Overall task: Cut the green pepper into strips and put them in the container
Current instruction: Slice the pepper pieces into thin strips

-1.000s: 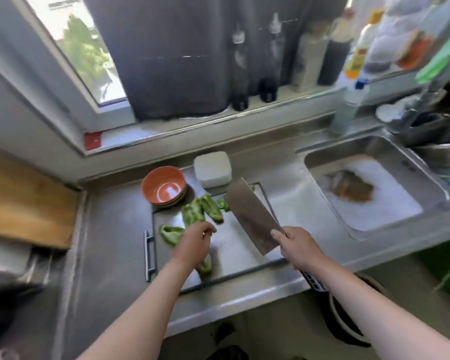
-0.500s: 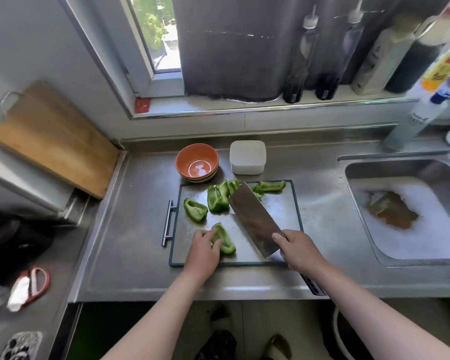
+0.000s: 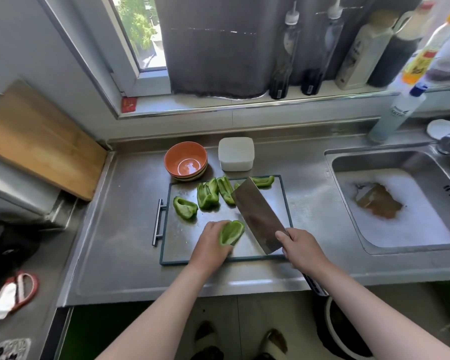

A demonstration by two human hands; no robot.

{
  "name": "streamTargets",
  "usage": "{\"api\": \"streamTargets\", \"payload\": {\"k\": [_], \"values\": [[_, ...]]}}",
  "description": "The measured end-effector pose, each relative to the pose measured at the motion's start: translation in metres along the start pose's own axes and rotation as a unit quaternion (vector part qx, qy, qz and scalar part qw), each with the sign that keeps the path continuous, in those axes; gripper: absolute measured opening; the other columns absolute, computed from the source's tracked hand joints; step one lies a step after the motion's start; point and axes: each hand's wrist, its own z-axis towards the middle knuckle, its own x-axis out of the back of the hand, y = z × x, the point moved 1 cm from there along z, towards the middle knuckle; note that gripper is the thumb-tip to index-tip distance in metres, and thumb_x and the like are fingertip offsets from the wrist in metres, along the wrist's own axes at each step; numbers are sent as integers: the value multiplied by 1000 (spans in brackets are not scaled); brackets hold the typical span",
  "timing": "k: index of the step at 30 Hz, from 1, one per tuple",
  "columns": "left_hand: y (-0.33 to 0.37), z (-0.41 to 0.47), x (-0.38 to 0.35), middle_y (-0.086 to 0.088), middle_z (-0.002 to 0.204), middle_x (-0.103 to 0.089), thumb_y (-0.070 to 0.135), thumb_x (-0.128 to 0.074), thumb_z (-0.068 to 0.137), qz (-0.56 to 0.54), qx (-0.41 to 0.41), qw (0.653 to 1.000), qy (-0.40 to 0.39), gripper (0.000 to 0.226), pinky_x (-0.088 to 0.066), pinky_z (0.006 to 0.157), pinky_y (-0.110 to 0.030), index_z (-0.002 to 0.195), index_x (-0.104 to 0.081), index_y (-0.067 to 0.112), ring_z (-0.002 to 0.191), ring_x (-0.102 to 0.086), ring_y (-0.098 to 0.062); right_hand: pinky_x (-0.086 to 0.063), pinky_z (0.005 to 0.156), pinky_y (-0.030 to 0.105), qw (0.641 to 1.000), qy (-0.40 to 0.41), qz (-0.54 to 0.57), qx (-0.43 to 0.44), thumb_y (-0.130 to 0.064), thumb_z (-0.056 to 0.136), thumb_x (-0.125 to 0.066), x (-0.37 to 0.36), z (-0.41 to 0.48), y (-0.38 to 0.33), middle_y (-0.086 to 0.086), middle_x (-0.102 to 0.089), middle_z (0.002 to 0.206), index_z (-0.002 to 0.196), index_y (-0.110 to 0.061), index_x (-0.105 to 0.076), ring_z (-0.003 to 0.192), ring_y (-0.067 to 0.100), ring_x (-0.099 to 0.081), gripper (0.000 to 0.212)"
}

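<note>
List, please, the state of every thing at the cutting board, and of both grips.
left grip, holds the near pepper piece
right grip, holds the cleaver over the cutting board
other pepper pieces, lying on board, not in strips
white container, closed, it seems
orange bowl, upright, empty
sink, holding foamy water

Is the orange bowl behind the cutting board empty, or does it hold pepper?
Empty. The orange bowl shows only its bare, shiny inside; the pepper pieces lie on the cutting board.

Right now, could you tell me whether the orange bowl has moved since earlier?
No. The orange bowl stays behind the cutting board, at its far left corner, beside the white container.
</note>
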Motion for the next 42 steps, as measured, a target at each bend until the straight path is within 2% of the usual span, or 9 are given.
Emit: {"api": "streamTargets", "payload": {"k": [3, 8, 18, 22, 25, 29, 34, 37, 42], "values": [[-7, 13, 9, 8, 124, -49, 11, -77, 81, -17, -20, 999, 42, 50, -34, 85, -2, 127, -58, 20, 111, -52, -9, -40, 56, 31, 1000, 8, 8, -3, -33, 103, -51, -9, -7, -1, -7, -49, 51, 65, -16, -47, 48, 14, -45, 42], [-16, 25, 18, 12, 109, -60, 24, -75, 87, 39, -90, 991, 88, 13, -46, 83, -20, 97, -75, 16, 98, -58, -6, -37, 57, 30, 999, 9, 25, -26, -32, 102, -51, -28, -14, 6, -4, -49, 53, 67, -18, -44, 48, 17, -44, 39], [-11, 31, 24, 7, 88, -50, 36, -66, 93, 87, -150, 985, 12, 22, -43, 70, -23, 95, -76, 17, 77, -55, -12, -38, 59, 31, 994, 60, 53, -70, -32, 103, -52, -46, -16, 11, -6, -49, 48, 65, -18, -39, 50, 20, -45, 42], [-14, 36, 26, 0, 105, -57, 12, -70, 88, 100, -225, 966, 83, 26, -52, 85, -33, 114, -68, 14, 97, -56, -18, -38, 60, 31, 992, 79, 61, -77, -30, 103, -51, -37, -21, 7, -6, -50, 47, 64, -18, -39, 48, 18, -46, 43], [-19, 49, 26, 0, 144, -37, 26, -72, 89, 113, -171, 979, -16, 49, -32, 110, -25, 135, -59, 23, 131, -39, -18, -36, 58, 30, 988, 87, 88, -90, -29, 104, -51, -31, -26, -1, 1, -48, 54, 69, -16, -37, 41, 11, -44, 39], [-18, 46, 18, 4, 148, -34, 31, -52, 101, 108, -129, 984, -63, 39, -41, 95, -25, 138, -58, 19, 116, -55, -18, -38, 48, 29, 983, 95, 119, -99, -28, 105, -49, -29, -30, -16, 6, -50, 56, 73, -13, -39, 40, 18, -42, 36], [-26, 38, 19, 2, 157, -25, -1, -48, 91, 92, -151, 983, -45, 43, -46, 91, -26, 130, -61, 11, 125, -49, -19, -43, 56, 32, 988, 115, 62, -85, -32, 104, -47, -29, -31, -29, 1, -54, 60, 68, -15, -44, 53, 20, -48, 40], [-27, 35, 30, 3, 145, -44, 12, -62, 84, 183, -213, 959, -37, 33, -52, 79, -35, 116, -70, 21, 104, -60, -23, -45, 60, 34, 990, 118, 12, -77, -34, 105, -45, -27, -29, -32, 3, -55, 65, 68, -15, -46, 59, 22, -50, 42], [-15, 43, 28, 6, 104, -62, 48, -56, 77, 329, -370, 868, 24, 27, -36, 101, -40, 72, -76, 30, 99, -55, -23, -39, 59, 32, 992, 106, -40, -60, -35, 105, -44, -25, -26, -38, 1, -58, 70, 69, -17, -48, 67, 18, -53, 41]]}}
